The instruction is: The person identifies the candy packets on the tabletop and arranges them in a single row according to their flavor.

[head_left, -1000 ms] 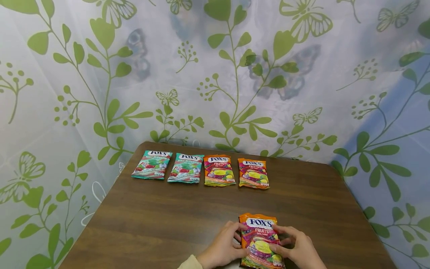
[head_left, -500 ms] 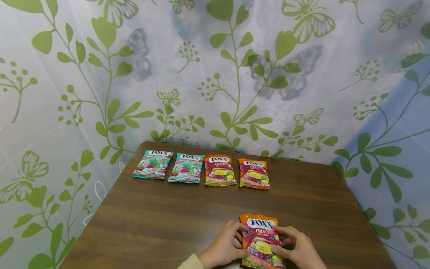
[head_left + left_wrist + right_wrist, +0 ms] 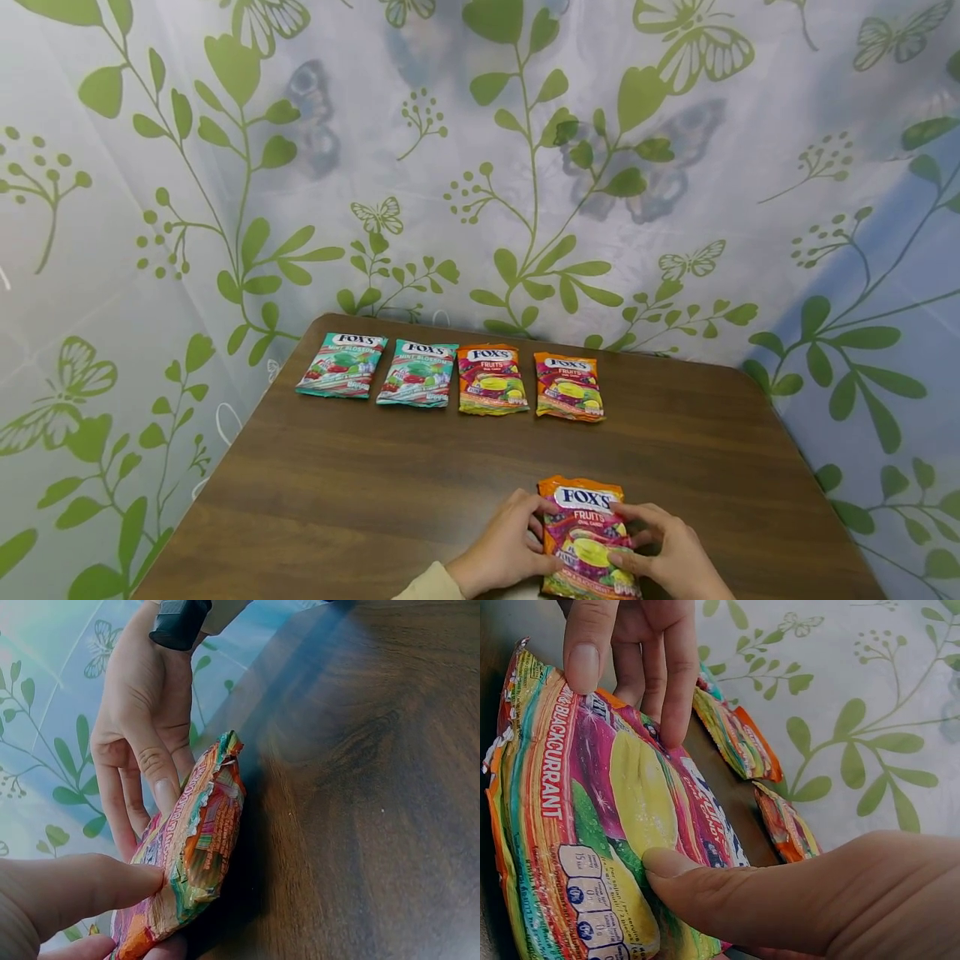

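An orange and purple Fox's Fruits candy bag [image 3: 588,533] is near the front of the brown table, label facing up. My left hand [image 3: 506,542] grips its left edge, thumb at the lower part and fingers at the upper side. On the opposite edge my right hand [image 3: 667,546] holds it, thumb pressing the front beside the yellow cup picture. In the left wrist view the candy bag [image 3: 199,840] shows its crimped bottom end, with a thumb on its face. The right wrist view has the candy bag [image 3: 622,802] up close between both hands.
Along the table's [image 3: 375,475] back edge lie two teal Mint Blossom bags [image 3: 342,367] and two orange Fruits bags, the left one [image 3: 492,382] close to the right one [image 3: 570,388]. A leaf-patterned curtain [image 3: 420,167] stands behind and on both sides.
The view shifts slightly, so everything appears a little further right. Both hands keep the same hold on the candy bag.
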Demonstrator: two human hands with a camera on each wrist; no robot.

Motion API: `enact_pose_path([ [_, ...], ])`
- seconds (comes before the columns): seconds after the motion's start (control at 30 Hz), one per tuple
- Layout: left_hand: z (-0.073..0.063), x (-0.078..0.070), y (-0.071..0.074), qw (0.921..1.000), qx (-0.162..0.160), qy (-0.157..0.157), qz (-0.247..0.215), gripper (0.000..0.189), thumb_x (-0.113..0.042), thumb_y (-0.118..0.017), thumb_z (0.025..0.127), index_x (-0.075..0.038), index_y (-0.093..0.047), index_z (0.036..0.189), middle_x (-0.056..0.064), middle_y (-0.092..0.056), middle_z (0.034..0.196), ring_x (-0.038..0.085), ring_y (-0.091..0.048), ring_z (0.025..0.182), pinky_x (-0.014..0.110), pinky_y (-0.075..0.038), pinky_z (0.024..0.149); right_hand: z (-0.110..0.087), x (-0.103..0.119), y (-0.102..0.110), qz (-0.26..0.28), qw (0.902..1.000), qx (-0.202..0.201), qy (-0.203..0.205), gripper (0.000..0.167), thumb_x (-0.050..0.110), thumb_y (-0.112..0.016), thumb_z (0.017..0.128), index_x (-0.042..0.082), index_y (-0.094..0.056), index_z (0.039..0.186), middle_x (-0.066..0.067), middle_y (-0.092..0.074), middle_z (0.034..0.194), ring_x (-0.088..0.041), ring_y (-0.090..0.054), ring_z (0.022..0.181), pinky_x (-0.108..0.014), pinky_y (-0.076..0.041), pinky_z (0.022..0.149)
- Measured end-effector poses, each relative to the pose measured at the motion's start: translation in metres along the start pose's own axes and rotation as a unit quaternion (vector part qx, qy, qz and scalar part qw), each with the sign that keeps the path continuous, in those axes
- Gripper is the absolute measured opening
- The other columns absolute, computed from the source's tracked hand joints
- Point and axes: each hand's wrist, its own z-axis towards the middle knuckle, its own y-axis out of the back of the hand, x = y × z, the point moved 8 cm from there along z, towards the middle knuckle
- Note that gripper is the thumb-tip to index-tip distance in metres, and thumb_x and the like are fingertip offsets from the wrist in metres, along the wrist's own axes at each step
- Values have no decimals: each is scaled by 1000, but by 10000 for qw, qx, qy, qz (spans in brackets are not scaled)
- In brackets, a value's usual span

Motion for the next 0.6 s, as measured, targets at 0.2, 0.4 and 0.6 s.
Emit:
enact_pose_path([
  [0.2, 3, -3, -2, 9999, -21, 9, 114, 52, 1, -94, 82, -4, -69, 128, 2, -50, 108, 9, -62, 82, 17, -57, 74, -1, 0, 3, 26, 10000, -21, 59, 73, 27, -95, 89, -5, -63, 147, -23, -64, 136, -25, -70, 98, -40, -59, 80],
  [0.4, 8, -11, -4, 9993, 9, -129, 343, 54, 1, -94, 82, -2, -69, 130, 0, -50, 111, 8, -63, 83, 17, -58, 74, -3, 2, 9, -49, 9999, -157, 9, 71, 22, -94, 89, -4, -63, 148, -24, -64, 138, -25, -70, 99, -44, -58, 83],
  [0.6, 15, -18, -6, 9991, 89, -199, 358, 53, 3, -93, 83, 0, -68, 130, 2, -50, 111, 9, -63, 85, 17, -58, 75, -2, 3, 18, -104, 9992, -370, -121, 73, 21, -95, 88, -2, -64, 149, -21, -64, 140, -24, -70, 100, -42, -57, 83],
])
